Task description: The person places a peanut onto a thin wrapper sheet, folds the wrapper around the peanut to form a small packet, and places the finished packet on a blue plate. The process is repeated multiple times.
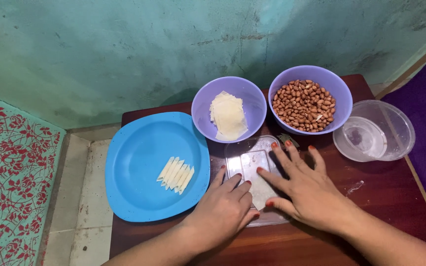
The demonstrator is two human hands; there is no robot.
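Observation:
Both my hands rest on a clear plastic board on a small dark wooden table. My left hand is curled, its fingertips pressing the left side of a pale square wrapper on the board. My right hand lies flat with fingers spread over the wrapper's right side. To the left, a blue plate carries several thin rolled wrappers laid side by side.
A purple bowl with a stack of square wrappers stands behind the board. Beside it a second purple bowl holds peanuts. A clear plastic container with its lid sits at the right. A green wall lies behind.

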